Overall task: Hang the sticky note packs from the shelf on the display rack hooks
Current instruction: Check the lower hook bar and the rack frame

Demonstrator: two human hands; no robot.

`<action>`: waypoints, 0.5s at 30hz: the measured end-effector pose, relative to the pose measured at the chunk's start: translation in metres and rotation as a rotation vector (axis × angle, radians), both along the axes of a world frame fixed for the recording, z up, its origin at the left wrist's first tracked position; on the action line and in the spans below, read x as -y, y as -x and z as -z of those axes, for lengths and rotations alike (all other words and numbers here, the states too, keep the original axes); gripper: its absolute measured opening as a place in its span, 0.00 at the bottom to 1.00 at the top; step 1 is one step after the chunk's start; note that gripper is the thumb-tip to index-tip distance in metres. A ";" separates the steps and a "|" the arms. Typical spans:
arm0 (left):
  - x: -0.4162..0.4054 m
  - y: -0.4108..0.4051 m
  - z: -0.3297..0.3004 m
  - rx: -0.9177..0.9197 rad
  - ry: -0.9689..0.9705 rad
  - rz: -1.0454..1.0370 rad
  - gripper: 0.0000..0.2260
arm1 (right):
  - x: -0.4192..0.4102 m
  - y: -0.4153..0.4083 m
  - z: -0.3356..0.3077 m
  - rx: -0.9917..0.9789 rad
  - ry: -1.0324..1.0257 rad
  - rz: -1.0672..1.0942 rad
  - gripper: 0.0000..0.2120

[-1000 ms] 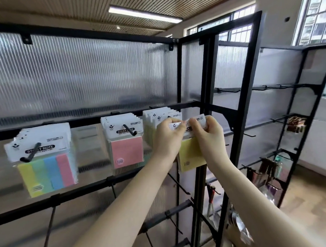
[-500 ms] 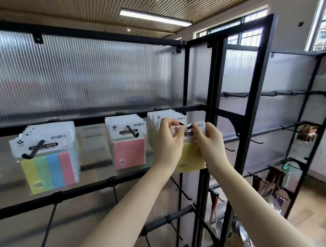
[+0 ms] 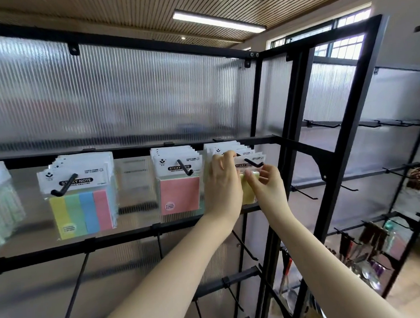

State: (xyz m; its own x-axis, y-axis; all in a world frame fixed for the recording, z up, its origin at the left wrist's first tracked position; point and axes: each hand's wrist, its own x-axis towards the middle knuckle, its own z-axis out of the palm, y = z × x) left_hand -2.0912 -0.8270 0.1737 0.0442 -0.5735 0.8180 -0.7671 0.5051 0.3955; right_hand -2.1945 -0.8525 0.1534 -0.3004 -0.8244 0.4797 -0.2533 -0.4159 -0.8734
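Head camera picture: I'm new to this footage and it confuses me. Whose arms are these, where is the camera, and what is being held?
There is no machine here. A person wears the camera on the head, so you look forward and down along their own bare arms. In front stands a black display rack with ribbed clear panels and metal hooks. Packs of sticky notes hang there: a striped four-colour pack and a pink pack. The left hand and right hand together hold a yellow pack, whose white header is already threaded on a hook.
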 end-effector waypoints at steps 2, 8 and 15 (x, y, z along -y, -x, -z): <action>0.002 0.000 -0.001 0.008 0.019 -0.035 0.13 | 0.003 -0.003 -0.001 -0.004 -0.028 0.001 0.21; 0.004 -0.002 -0.001 0.033 0.019 -0.089 0.14 | 0.008 -0.006 0.000 -0.031 -0.069 0.010 0.23; -0.011 -0.002 0.011 0.036 -0.054 -0.052 0.23 | 0.002 -0.002 0.013 -0.070 -0.143 0.004 0.20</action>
State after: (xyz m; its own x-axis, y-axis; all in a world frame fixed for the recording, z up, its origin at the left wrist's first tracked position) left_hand -2.0893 -0.8162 0.1628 0.0463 -0.6146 0.7875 -0.8060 0.4428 0.3929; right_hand -2.1924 -0.8544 0.1401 -0.2742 -0.8845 0.3775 -0.3169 -0.2875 -0.9038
